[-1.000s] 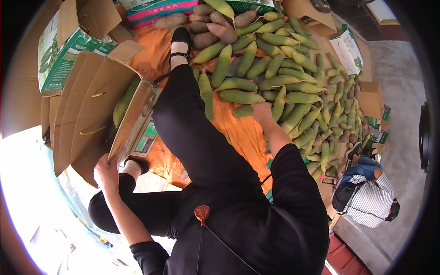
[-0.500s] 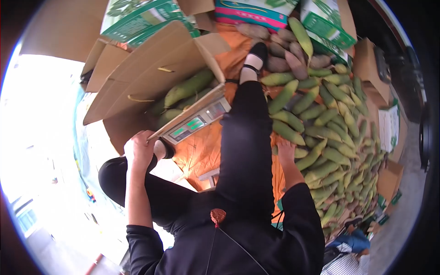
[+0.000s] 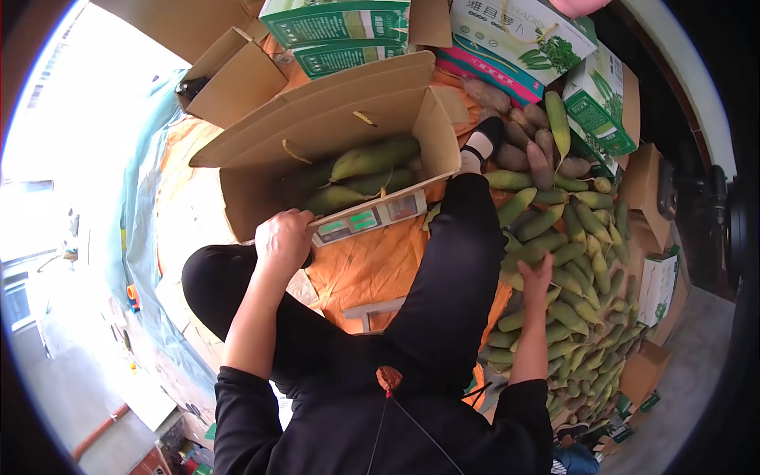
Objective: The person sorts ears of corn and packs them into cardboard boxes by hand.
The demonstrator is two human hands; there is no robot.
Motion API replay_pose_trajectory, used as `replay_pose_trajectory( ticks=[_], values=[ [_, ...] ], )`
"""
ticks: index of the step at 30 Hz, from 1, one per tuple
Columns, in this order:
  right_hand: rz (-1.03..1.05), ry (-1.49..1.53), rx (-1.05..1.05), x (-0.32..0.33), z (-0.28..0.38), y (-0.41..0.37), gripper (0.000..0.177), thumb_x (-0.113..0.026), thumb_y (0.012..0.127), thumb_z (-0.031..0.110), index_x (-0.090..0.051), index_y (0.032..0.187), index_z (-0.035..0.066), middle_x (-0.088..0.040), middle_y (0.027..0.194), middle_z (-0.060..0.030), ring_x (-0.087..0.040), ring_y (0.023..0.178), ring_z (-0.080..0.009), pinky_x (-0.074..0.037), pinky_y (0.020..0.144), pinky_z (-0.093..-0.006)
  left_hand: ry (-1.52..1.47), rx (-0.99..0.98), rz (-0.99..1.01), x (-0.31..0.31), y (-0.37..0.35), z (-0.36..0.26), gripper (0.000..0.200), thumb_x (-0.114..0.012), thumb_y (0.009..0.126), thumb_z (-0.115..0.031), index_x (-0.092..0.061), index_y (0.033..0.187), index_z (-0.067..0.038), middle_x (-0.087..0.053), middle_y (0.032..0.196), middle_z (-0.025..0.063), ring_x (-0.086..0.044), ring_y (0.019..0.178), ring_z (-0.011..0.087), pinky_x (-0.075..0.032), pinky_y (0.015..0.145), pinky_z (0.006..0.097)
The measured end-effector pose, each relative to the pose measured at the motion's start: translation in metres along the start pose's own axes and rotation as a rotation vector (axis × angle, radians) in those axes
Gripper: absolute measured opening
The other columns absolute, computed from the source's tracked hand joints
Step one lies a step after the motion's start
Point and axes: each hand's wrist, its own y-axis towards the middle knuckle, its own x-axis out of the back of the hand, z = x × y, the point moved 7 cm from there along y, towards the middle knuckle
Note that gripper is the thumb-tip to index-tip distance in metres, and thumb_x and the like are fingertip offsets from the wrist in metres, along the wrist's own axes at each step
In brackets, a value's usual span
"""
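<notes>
My left hand is closed on the near left edge of an open cardboard box, fingers over the rim. Inside the box lie several green radishes, lengthwise and side by side. Just below the near rim shows a digital scale display with lit green digits. Over on the right, my right hand is above the heap of green radishes, its thumb and fingers apart and nothing visibly held. Its fingertips are right by radishes at the heap's left side.
Reddish-brown radishes lie by my shoe. Printed green-and-white cartons stand at the back, and another open cardboard box is at back left. An orange sheet covers the floor between my legs.
The view has shifted, showing more of the box interior. My right hand has lifted from the heap's near left edge, its fingers now apart. My left hand stays on the box rim.
</notes>
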Motion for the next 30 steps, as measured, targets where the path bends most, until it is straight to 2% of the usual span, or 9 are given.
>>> replay_pose_trajectory(
  ticks=[1,3,9,13,14,19,27,29,30],
  values=[
    [-0.035,0.176,0.050,-0.001,0.044,0.004,0.055,-0.067,0.076,-0.003,-0.043,0.125,0.001,-0.052,0.119,-0.0102,-0.051,0.112,-0.0195,-0.041,0.094,-0.0320,0.023,0.005,0.032,0.000,0.001,-0.001,0.009,-0.062,0.078,-0.018,-0.067,0.083,-0.012,-0.064,0.080,0.0064,-0.063,0.081,0.0265,-0.050,0.069,0.0388],
    [-0.035,0.094,0.152,-0.001,0.120,0.011,0.055,-0.068,0.076,-0.001,-0.043,0.125,-0.001,-0.052,0.119,-0.0103,-0.051,0.110,-0.0189,-0.041,0.094,-0.0319,0.019,0.005,0.029,0.003,0.000,-0.003,0.009,-0.062,0.079,-0.020,-0.066,0.083,-0.012,-0.063,0.080,0.0066,-0.063,0.081,0.0265,-0.050,0.069,0.0390],
    [0.043,0.035,0.713,-0.029,0.336,-0.012,0.058,-0.072,0.075,0.001,-0.042,0.125,-0.005,-0.052,0.119,-0.0125,-0.052,0.107,-0.0213,-0.042,0.094,-0.0349,0.034,0.001,0.032,0.002,-0.001,0.000,0.011,-0.060,0.081,-0.020,-0.066,0.081,-0.011,-0.063,0.078,0.0088,-0.064,0.080,0.0276,-0.050,0.068,0.0399],
    [0.260,0.245,0.799,-0.090,0.412,-0.033,0.057,-0.072,0.073,0.000,-0.045,0.124,-0.002,-0.055,0.116,-0.0102,-0.054,0.107,-0.0202,-0.045,0.090,-0.0335,0.008,-0.005,0.030,0.001,-0.002,0.001,0.012,-0.059,0.081,-0.020,-0.066,0.081,-0.010,-0.064,0.079,0.0095,-0.064,0.080,0.0288,-0.050,0.068,0.0411],
    [0.299,0.181,0.855,-0.111,0.424,-0.039,0.057,-0.073,0.072,0.001,-0.048,0.123,0.000,-0.056,0.113,-0.0104,-0.055,0.105,-0.0212,-0.045,0.089,-0.0336,0.000,-0.004,0.032,0.000,-0.002,0.002,0.013,-0.058,0.081,-0.019,-0.066,0.081,-0.010,-0.064,0.079,0.0097,-0.064,0.080,0.0290,-0.051,0.068,0.0413],
    [0.422,-0.219,1.283,-0.226,0.445,-0.061,0.056,-0.076,0.066,0.019,-0.054,0.115,0.004,-0.059,0.108,-0.0134,-0.058,0.097,-0.0304,-0.043,0.082,-0.0410,0.004,0.007,0.020,-0.009,-0.001,0.008,0.013,-0.062,0.079,-0.022,-0.067,0.082,-0.011,-0.064,0.079,0.0087,-0.064,0.079,0.0295,-0.050,0.069,0.0410],
    [0.695,-0.827,1.102,-0.386,0.373,-0.070,0.051,-0.075,0.069,0.024,-0.057,0.115,0.011,-0.059,0.104,-0.0112,-0.056,0.102,-0.0273,-0.038,0.087,-0.0440,-0.022,-0.030,0.041,-0.007,-0.002,0.005,0.013,-0.063,0.079,-0.022,-0.067,0.085,-0.011,-0.067,0.081,0.0096,-0.065,0.079,0.0296,-0.051,0.069,0.0413],
    [0.699,-0.839,1.037,-0.406,0.358,-0.065,0.051,-0.074,0.070,0.025,-0.059,0.117,0.016,-0.058,0.108,-0.0104,-0.054,0.105,-0.0291,-0.037,0.089,-0.0460,0.061,0.017,0.077,-0.008,0.000,0.007,0.014,-0.064,0.079,-0.023,-0.067,0.086,-0.011,-0.067,0.081,0.0111,-0.065,0.078,0.0301,-0.051,0.068,0.0420],
    [0.702,-0.789,0.998,-0.404,0.359,-0.065,0.054,-0.075,0.069,0.030,-0.058,0.120,0.017,-0.057,0.111,-0.0107,-0.052,0.109,-0.0292,-0.037,0.092,-0.0463,0.100,0.023,0.086,-0.006,-0.001,0.006,0.009,-0.059,0.080,-0.016,-0.066,0.081,-0.011,-0.066,0.078,0.0110,-0.066,0.077,0.0295,-0.051,0.065,0.0419]
  ],
)
